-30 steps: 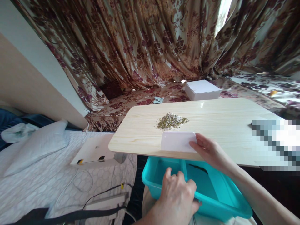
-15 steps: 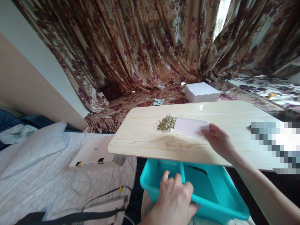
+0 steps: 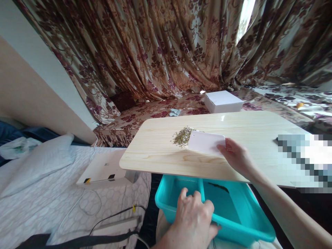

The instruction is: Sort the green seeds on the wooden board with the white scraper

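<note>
**Covered corners, cropped arms and a pixelated patch**

The white scraper point(image 3: 206, 141) covers the right-hand part of the grain pile point(image 3: 182, 137); single grains are too small to identify. The right grip point(image 3: 237, 152) hides the scraper's near right corner, and its forearm leaves at the right edge.

The left grip point(image 3: 195, 211) blocks part of the teal tub's point(image 3: 168, 210) near rim; its forearm is cut off below. The surface point(image 3: 155, 148) overhangs the tub's far side. A dark mark point(image 3: 219, 187) inside is, as far as I can tell, unidentifiable.

Pixelation point(image 3: 306, 162) masks 1 area at right. The white box's point(image 3: 224, 103) base is partly hidden.
</note>
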The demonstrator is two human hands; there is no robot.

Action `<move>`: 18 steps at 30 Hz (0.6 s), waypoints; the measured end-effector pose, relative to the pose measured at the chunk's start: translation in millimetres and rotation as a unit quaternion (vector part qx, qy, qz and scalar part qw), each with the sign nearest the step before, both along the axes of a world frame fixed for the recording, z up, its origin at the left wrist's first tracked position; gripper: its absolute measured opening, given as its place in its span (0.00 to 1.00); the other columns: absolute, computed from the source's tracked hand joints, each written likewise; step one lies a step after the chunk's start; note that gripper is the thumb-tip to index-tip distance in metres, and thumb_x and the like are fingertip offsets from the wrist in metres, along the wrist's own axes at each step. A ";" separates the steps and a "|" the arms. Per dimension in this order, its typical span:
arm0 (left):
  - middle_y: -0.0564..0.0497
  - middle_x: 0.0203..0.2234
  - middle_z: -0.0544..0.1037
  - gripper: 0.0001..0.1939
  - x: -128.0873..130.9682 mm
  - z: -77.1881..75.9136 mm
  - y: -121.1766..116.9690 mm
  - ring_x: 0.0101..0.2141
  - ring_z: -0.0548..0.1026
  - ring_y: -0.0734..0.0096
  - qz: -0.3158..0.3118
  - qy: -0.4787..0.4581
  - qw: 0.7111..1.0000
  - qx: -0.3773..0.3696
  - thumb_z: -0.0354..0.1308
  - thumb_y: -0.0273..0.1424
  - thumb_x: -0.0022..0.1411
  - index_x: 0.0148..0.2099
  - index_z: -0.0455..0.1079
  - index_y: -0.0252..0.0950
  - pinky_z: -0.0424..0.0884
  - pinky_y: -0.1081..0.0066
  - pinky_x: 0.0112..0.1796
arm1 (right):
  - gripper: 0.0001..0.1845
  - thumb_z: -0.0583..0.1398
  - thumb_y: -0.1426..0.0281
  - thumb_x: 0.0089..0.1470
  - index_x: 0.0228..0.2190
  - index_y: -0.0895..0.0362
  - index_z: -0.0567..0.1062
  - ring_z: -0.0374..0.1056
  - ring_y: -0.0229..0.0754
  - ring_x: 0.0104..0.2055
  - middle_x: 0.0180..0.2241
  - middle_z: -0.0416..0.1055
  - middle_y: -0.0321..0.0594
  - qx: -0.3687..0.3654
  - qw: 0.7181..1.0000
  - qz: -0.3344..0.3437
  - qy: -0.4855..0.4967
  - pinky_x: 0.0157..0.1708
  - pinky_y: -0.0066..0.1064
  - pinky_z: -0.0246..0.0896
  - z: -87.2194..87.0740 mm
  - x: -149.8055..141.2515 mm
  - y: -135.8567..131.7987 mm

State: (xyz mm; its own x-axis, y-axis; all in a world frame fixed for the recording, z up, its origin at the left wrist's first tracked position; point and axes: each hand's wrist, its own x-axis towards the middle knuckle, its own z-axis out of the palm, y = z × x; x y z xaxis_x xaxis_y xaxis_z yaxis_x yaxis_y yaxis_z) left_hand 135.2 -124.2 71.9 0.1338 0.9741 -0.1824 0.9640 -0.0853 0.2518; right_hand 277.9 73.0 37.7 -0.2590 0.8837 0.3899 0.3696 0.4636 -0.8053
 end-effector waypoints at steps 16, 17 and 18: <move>0.48 0.35 0.74 0.18 1.4 -2.1 -0.6 0.41 0.73 0.63 0.000 0.004 1.000 0.013 0.56 0.49 0.58 0.38 0.72 0.39 0.58 0.55 0.54 | 0.11 0.59 0.59 0.48 0.24 0.54 0.67 0.65 0.39 0.25 0.21 0.70 0.36 -0.042 0.999 0.006 0.021 0.22 0.27 0.60 0.0 5.9 -11.5; 0.48 0.35 0.74 0.18 1.5 -1.6 -0.6 0.41 0.73 0.63 0.001 0.005 1.000 0.011 0.57 0.49 0.58 0.39 0.72 0.39 0.58 0.55 0.54 | 0.12 0.59 0.59 0.48 0.24 0.54 0.67 0.64 0.38 0.24 0.21 0.69 0.36 -0.049 0.998 0.015 0.025 0.21 0.26 0.59 1.8 4.3 -15.0; 0.48 0.35 0.74 0.18 1.6 -1.0 -0.5 0.41 0.73 0.63 0.001 0.006 1.000 0.010 0.57 0.49 0.58 0.39 0.72 0.39 0.58 0.55 0.54 | 0.12 0.59 0.58 0.48 0.24 0.54 0.67 0.64 0.38 0.24 0.20 0.68 0.35 -0.059 0.998 0.026 0.028 0.20 0.26 0.58 4.3 2.1 -19.3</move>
State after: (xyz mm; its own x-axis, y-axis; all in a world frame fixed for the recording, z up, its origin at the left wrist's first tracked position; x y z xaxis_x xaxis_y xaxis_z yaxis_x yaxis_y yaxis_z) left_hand 136.9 -124.7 70.9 0.1293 0.9780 -0.1636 0.9671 -0.0879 0.2386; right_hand 280.1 53.8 42.0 -0.2871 0.9097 0.3001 0.2998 0.3829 -0.8738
